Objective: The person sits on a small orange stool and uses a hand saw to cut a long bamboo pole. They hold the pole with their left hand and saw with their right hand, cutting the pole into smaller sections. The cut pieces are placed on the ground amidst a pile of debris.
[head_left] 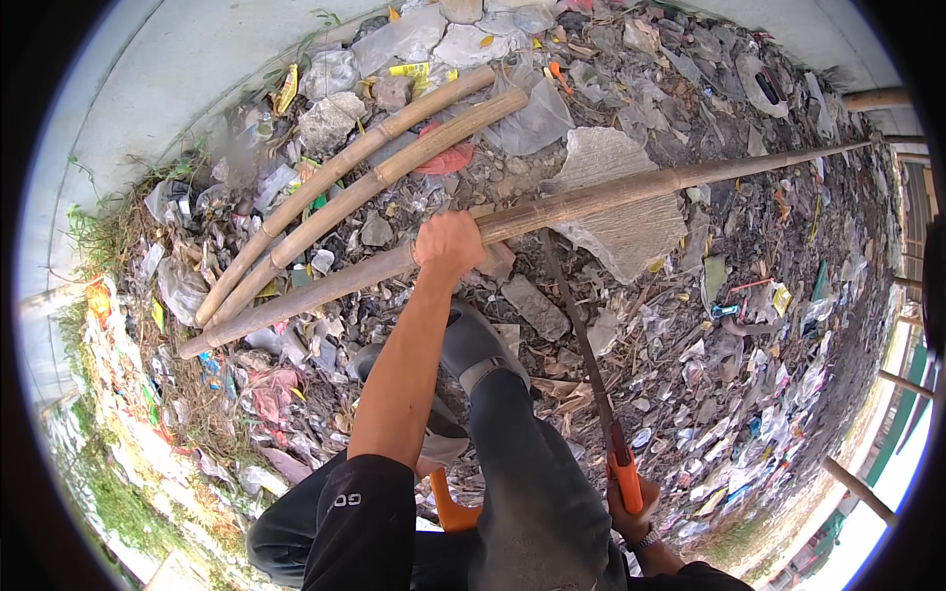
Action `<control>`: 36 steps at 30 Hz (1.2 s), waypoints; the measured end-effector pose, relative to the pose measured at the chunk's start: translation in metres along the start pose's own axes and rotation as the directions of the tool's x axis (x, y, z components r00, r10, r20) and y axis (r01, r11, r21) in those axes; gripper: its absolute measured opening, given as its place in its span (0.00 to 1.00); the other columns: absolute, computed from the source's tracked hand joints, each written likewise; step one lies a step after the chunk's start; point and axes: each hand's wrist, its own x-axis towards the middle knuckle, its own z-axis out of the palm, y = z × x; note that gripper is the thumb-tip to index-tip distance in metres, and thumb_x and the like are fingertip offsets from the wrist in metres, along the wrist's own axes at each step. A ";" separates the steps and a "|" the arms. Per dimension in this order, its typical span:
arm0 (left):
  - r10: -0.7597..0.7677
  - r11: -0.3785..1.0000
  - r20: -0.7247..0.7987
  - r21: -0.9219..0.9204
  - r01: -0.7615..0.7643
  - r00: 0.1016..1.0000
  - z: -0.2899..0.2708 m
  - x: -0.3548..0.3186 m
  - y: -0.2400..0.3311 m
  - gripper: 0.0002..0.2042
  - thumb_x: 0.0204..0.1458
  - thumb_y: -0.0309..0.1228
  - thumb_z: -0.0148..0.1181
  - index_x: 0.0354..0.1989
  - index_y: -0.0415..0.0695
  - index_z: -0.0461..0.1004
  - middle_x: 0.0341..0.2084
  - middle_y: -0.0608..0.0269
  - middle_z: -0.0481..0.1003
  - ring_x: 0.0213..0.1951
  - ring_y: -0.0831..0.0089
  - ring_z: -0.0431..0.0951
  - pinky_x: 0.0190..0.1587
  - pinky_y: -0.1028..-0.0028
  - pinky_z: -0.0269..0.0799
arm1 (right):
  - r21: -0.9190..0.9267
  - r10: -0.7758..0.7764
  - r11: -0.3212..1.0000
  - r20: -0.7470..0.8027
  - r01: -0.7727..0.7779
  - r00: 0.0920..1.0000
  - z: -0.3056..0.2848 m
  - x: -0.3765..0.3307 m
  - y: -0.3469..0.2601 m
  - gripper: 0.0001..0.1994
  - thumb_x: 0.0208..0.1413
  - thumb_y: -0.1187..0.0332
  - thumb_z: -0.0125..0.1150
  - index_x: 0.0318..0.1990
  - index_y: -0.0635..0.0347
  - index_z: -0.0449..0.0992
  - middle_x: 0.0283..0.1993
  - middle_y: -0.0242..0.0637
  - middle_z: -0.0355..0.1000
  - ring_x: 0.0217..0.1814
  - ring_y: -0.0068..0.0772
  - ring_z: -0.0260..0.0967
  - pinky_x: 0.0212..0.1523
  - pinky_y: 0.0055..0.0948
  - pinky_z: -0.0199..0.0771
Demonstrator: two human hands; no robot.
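Outdoors in daylight here: ground [749, 325] buried in plastic scraps and rubble, pale concrete wall [168, 79] curving behind, weeds [99, 236] along its foot.

Dark, litter-strewn ground [749, 325] carries everything: two curved tan bamboo poles [355, 182] lie beyond the left hand [449, 244], and a flat grey broken concrete slab [621, 212] lies to that hand's right.

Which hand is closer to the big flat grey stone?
Left. The left hand grips the long bamboo pole just beside the stone; the right hand holds a saw far below.
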 end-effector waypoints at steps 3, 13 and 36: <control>-0.009 1.000 0.029 -0.013 0.010 1.000 -0.001 -0.003 0.000 0.17 0.43 0.33 0.67 0.40 0.37 0.85 0.40 0.40 0.84 0.46 0.45 0.85 0.51 0.56 0.82 | 0.051 -0.019 0.999 0.047 0.017 0.999 -0.012 -0.022 0.008 0.10 0.50 0.72 0.67 0.23 0.60 0.72 0.16 0.38 0.66 0.14 0.35 0.66 0.19 0.34 0.66; -0.019 0.999 0.019 -0.029 0.019 1.000 -0.006 -0.005 0.002 0.18 0.46 0.35 0.62 0.40 0.34 0.85 0.41 0.36 0.83 0.46 0.43 0.85 0.53 0.55 0.81 | 0.050 -0.194 0.980 0.026 0.192 0.981 0.017 0.090 -0.046 0.06 0.53 0.73 0.68 0.28 0.63 0.78 0.18 0.36 0.70 0.17 0.31 0.71 0.22 0.30 0.69; -0.062 0.998 -0.058 0.003 0.062 0.996 0.012 -0.005 0.003 0.18 0.46 0.36 0.63 0.42 0.37 0.85 0.41 0.40 0.84 0.47 0.47 0.85 0.53 0.57 0.81 | 0.314 -0.222 0.911 -0.173 0.267 0.960 0.092 0.209 -0.066 0.05 0.53 0.74 0.67 0.30 0.66 0.78 0.20 0.28 0.69 0.21 0.16 0.62 0.23 0.25 0.65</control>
